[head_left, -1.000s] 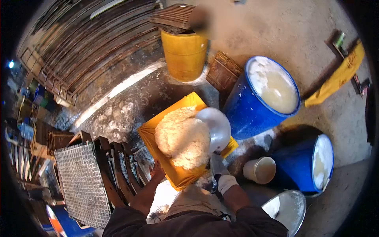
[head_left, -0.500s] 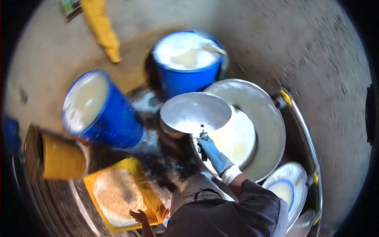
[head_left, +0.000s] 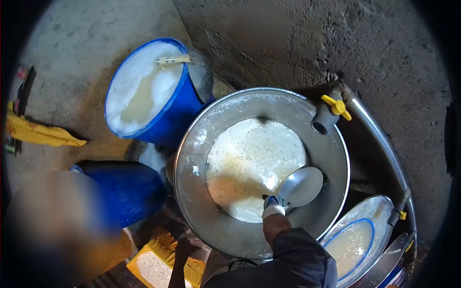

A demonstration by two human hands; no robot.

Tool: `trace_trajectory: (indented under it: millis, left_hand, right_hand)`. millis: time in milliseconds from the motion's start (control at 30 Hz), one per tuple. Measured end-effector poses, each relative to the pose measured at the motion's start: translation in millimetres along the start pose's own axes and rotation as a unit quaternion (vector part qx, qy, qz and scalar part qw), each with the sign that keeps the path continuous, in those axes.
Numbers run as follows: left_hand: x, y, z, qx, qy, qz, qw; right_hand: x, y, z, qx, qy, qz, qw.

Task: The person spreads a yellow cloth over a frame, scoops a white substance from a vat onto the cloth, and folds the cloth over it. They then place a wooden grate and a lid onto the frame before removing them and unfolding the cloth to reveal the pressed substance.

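My right hand (head_left: pixel 272 204), in a blue glove with a white cuff, is closed around the handle of a shiny metal pan (head_left: pixel 303 186). The pan hangs inside a wide metal vat (head_left: pixel 189 192), over a pale, foamy liquid (head_left: pixel 259 153) that fills its bottom. My left hand (head_left: pixel 184 247) is bare and lower, beside the vat's near-left wall. It overlaps a yellow sack (head_left: pixel 156 242) holding pale, crumbly material; shadow hides its fingers.
A blue drum (head_left: pixel 163 125) of white foam, with a brush (head_left: pixel 174 60) at its rim, stands behind left. Another blue drum (head_left: pixel 127 187) is left, partly behind a blurred patch. A metal pipe with yellow valves (head_left: pixel 336 106) curves along the right, near a basin (head_left: pixel 384 209).
The pan has moved from above the vat's left edge down into the vat, to its right side. My left hand has come off the sack's contents. The view has turned right.
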State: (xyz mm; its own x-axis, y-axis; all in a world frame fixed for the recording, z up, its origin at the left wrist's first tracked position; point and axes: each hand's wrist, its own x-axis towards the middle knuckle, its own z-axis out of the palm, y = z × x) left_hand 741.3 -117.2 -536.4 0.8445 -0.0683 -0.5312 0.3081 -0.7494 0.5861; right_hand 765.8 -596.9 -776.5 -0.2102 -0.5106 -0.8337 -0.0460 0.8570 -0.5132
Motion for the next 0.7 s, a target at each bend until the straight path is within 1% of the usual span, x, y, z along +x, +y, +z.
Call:
trace_trajectory:
  millis: [33,100,133,167,200,233,300,333,367,400,433,467,500,567,633,667,700]
  left_hand:
    - [3,7,0,0.013,-0.002,-0.007,1.000]
    - [7,17,1,-0.030,-0.104,-0.098,0.989]
    - [7,19,4,-0.019,-0.104,-0.106,0.989]
    - [7,18,6,-0.084,-0.103,-0.176,0.975]
    - [10,18,10,-0.149,-0.099,-0.245,0.953]
    - [16,18,13,-0.142,-0.096,-0.252,0.953]
    - [22,15,14,-0.094,-0.104,-0.317,0.938]
    - [27,15,14,-0.084,-0.107,-0.326,0.936]
    - [32,14,11,-0.082,-0.103,-0.327,0.936]
    - [36,13,11,-0.073,-0.111,-0.314,0.940]
    - [39,11,11,-0.067,-0.118,-0.299,0.945]
    - [41,7,7,-0.075,-0.132,-0.280,0.948]
    - [42,8,6,-0.084,-0.128,-0.273,0.950]
    - [41,11,6,-0.147,-0.118,-0.167,0.968]
    - [43,6,12,-0.153,-0.100,-0.142,0.973]
    - [43,1,17,-0.149,-0.086,-0.125,0.977]
    - [42,-14,22,-0.164,-0.078,-0.119,0.976]
  right_hand:
    - [19,2,18,0.006,-0.022,0.009,1.000]
    - [63,8,53,0.021,-0.081,0.032,0.996]
    - [90,14,67,0.033,-0.125,0.053,0.990]
    - [115,19,79,0.042,-0.165,0.098,0.981]
    - [119,9,88,0.077,-0.178,0.204,0.960]
    - [115,-7,93,-0.049,-0.159,0.197,0.966]
    - [154,5,95,0.022,-0.334,0.253,0.908]
    - [171,19,93,0.061,-0.349,0.257,0.899]
    - [183,29,87,0.099,-0.364,0.257,0.890]
    - [180,23,76,0.031,-0.299,0.221,0.928]
    - [164,10,67,0.029,-0.304,0.220,0.927]
    - [145,-10,58,0.009,-0.339,0.251,0.907]
    - [131,-23,55,-0.013,-0.376,0.278,0.884]
    - [149,-10,35,-0.016,-0.349,0.328,0.878]
    - [116,-23,25,-0.080,-0.326,0.342,0.878]
    - [104,-26,19,-0.011,-0.265,0.442,0.857]
    - [90,-32,3,-0.099,-0.365,0.402,0.834]
